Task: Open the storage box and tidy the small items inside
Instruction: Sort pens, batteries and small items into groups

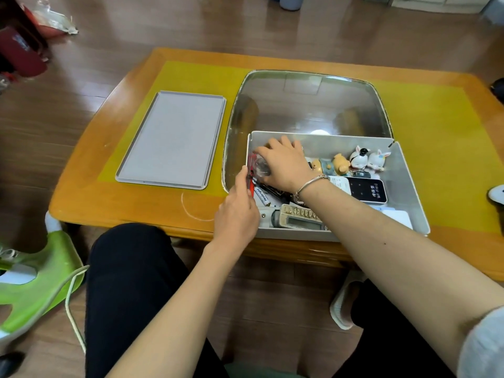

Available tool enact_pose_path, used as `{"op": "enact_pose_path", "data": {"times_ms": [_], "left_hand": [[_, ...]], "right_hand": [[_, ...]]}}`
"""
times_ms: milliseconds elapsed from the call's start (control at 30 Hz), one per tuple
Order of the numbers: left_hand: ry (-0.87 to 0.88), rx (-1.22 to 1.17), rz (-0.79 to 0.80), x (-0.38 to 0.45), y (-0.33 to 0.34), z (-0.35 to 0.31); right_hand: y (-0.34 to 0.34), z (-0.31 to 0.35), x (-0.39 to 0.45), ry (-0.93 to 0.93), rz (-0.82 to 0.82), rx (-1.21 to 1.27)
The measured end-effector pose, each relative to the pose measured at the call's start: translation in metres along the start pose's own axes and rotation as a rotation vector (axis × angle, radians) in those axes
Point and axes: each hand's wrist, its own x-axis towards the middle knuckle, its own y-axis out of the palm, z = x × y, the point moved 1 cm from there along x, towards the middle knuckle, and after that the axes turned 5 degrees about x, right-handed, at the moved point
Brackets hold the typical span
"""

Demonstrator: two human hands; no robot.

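Knees in dark trousers (131,290) frame the near edge as we lean over the wooden counter (90,197). At 12 o'clock from our lap sits the grey storage box (409,192), already open, its lid (174,140) laid flat at 10 o'clock, well apart from the box.

Our left hand (237,214) rests at the box's left wall, grip pinching a thin red item (249,173) we cannot identify. Our right hand (286,165) reaches across, fingers curled round a small clear object (261,169) at the far-left corner.

We judge the opening done and the tidying barely begun: pens, a remote (300,218) and a dark device (368,189) lie jumbled, while figurines (360,159) stand grouped along the far wall at 1 o'clock.
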Motion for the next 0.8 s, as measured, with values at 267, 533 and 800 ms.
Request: {"op": "enact_pose_path", "data": {"times_ms": [267,533,800], "left_hand": [[0.091,-0.086,0.09,0.008,-0.004,0.014],[0.252,0.174,-0.057,0.029,-0.013,-0.001],[0.397,-0.064,-0.004,0.029,-0.002,-0.021]], "right_hand": [[-0.013,-0.012,-0.015,0.058,-0.077,0.32],[-0.025,-0.027,-0.069,0.285,-0.113,1.119],[-0.025,-0.026,-0.091,0.298,0.06,1.631]]}}
